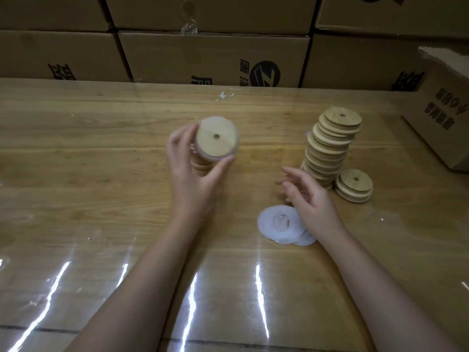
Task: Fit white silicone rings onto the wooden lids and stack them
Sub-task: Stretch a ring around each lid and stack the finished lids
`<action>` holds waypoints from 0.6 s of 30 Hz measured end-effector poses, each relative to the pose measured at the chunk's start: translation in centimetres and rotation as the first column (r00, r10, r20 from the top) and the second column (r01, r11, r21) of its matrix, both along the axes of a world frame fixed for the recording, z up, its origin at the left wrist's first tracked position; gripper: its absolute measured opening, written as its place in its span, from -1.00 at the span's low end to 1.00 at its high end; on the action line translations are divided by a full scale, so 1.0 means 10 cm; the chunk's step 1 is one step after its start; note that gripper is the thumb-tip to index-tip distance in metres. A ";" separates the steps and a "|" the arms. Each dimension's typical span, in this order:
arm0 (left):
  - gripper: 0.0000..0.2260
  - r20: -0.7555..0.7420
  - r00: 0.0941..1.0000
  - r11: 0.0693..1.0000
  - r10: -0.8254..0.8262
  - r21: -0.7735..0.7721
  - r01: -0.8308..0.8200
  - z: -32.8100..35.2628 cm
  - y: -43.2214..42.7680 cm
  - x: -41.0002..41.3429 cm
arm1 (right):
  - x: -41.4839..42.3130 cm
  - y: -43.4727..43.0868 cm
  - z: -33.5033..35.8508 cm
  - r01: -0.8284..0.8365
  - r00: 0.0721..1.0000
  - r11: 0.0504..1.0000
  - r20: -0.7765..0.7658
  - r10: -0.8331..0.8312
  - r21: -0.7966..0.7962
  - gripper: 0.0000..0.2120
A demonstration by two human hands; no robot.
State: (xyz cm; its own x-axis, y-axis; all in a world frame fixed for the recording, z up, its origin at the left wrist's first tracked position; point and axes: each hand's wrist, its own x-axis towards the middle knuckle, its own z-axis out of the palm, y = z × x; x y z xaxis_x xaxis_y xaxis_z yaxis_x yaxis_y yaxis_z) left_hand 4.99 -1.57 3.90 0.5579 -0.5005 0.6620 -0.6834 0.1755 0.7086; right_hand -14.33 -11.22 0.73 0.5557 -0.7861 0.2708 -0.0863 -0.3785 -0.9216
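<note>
The left hand grips a ringed lid over the short centre stack, the right hand hangs empty, and the tall stack at right seemingly awaits rings.

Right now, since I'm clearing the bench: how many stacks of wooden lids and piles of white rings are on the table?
Wooden lid stacks: 3 (left stack, its top lid gripped by the left hand; tall stack; short stack)
White ring pile: 1
Total: 4
</note>
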 end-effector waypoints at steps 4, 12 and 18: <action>-0.42 -0.212 0.966 0.989 0.150 0.033 -0.146 0.04 0.03 0.24 | 0.01 0.00 -0.02 -0.003 0.999 1.000 -0.042 0.003 0.009 -0.79; -0.38 -0.385 0.914 0.989 0.129 0.111 -0.093 -0.09 -0.12 0.34 | 0.02 -0.02 -0.05 0.013 0.989 1.000 -0.146 -0.010 0.019 -0.80; -0.41 -0.369 0.929 0.997 0.031 0.083 -0.001 -0.14 -0.12 0.35 | 0.03 -0.01 -0.02 0.017 0.988 1.000 -0.155 -0.013 0.024 -0.79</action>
State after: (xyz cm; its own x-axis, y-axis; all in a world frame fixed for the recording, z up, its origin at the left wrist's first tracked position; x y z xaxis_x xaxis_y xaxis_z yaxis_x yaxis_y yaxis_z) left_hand 8.53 -2.74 2.45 0.7636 -0.5322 0.3655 -0.3728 0.0988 0.9226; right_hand -14.04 -11.28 0.52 0.5774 -0.8002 0.1622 -0.2341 -0.3525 -0.9061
